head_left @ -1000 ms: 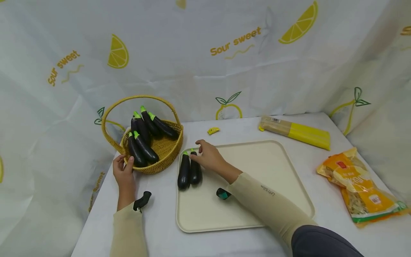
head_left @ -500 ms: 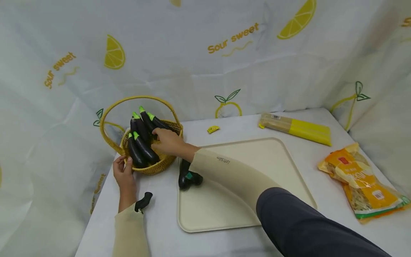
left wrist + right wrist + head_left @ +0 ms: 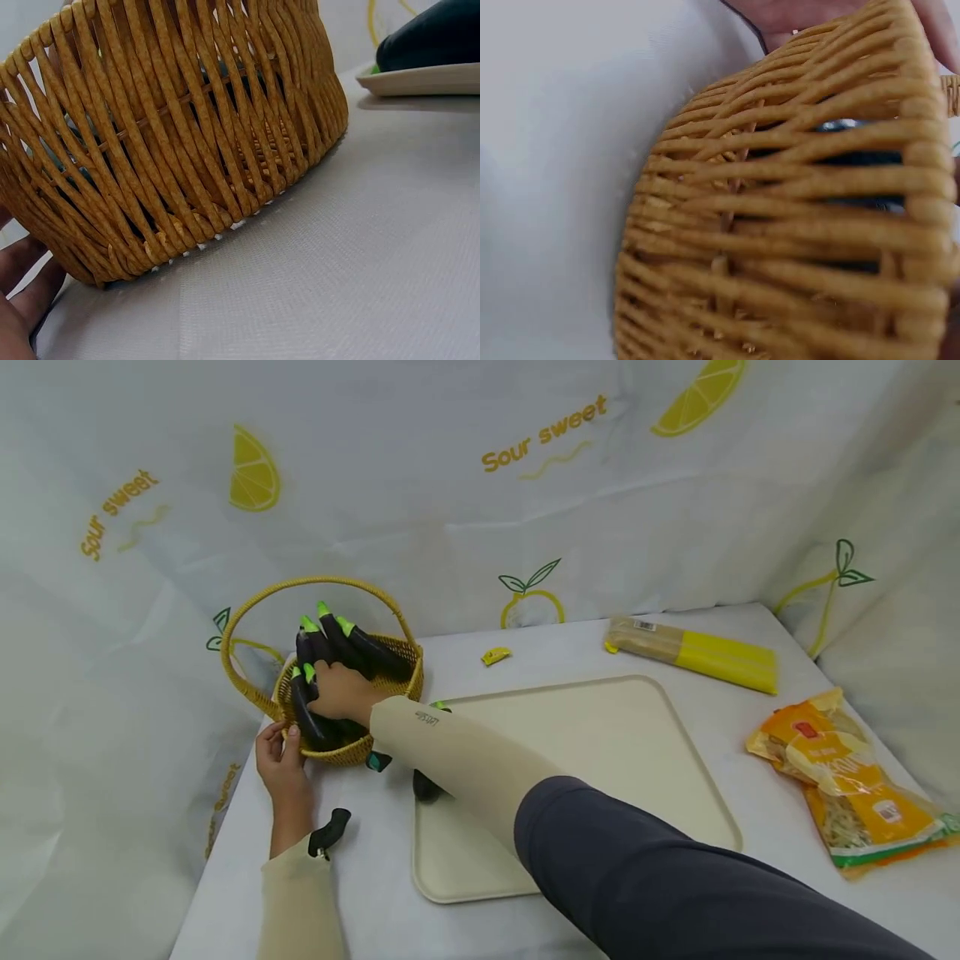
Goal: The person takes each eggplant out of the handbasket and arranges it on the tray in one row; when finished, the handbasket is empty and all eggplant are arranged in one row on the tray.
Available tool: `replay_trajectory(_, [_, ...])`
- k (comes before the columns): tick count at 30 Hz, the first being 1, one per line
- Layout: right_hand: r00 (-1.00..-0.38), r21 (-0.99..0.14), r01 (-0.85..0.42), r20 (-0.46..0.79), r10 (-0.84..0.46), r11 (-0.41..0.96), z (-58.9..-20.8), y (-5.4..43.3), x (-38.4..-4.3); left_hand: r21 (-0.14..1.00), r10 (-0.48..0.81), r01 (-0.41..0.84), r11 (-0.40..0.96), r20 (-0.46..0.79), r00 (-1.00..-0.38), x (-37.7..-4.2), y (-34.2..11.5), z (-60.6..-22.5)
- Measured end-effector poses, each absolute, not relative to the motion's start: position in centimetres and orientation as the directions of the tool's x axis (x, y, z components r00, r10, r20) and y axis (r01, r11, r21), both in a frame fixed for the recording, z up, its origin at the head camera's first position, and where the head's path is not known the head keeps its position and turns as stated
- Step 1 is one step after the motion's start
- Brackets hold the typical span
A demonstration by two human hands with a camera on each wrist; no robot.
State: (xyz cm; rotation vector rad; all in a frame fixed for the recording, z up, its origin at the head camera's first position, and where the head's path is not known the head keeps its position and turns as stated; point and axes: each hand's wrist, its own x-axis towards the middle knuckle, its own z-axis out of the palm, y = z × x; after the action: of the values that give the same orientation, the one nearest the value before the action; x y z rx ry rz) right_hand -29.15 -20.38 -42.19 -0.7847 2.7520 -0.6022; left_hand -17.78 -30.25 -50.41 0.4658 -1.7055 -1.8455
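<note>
A yellow-brown wicker basket (image 3: 352, 756) with a tall handle stands at the left of the table, holding several dark eggplants (image 3: 378, 656) with bright green stem ends. My left hand (image 3: 281, 767) grips its front left rim, with the thumb near the top edge and the other fingers along the outer side. Inside the basket, my right hand (image 3: 341, 691) lies over one of the front eggplants, close to its green end; the fingertips are mostly hidden. Two eggplants lie on the left of the beige tray (image 3: 570, 877), largely covered by my right forearm.
A pack with a yellow end (image 3: 693, 656) lies behind the tray. To the right is an orange food bag (image 3: 847, 785). A small yellow wrapped piece (image 3: 496, 656) sits near the back edge. White printed cloth hangs behind and beside the table.
My right hand has travelled left from the eggplants on the tray into the basket, and on to its front eggplants. The left hand stays at the rim. The head view has shifted slightly.
</note>
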Motion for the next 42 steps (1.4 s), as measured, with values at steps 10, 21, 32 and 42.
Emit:
replay_trajectory(10, [-0.86,-0.486,-0.384,-0.121,-0.495,0.785,-42.3,-21.1,-29.2,0.974,-0.642,0.226,-0.031,0.154,-0.751,-17.9,-30.3,-50.6])
replay_trajectory(21, [-0.877,-0.619,-0.356,-0.037,-0.478,0.701,-42.3,-18.5,-29.5,0.978,-0.631,0.209,-0.021,0.149,-0.761,-17.6,-30.3,-50.2])
replay_trajectory(32, [-0.844,-0.822,-0.343,0.057,-0.533,0.455,-39.2,-12.9,-28.4,0.983,-0.623,0.18,-0.025,0.125,-0.772,-17.3,-30.8,-50.1])
replay_trajectory(42, [-0.871,-0.879,-0.363,0.202,-0.448,0.31,-37.9,-7.5,-27.4,0.985,-0.628,0.168,-0.042,0.104,-0.771,-17.2,-30.2,-49.9])
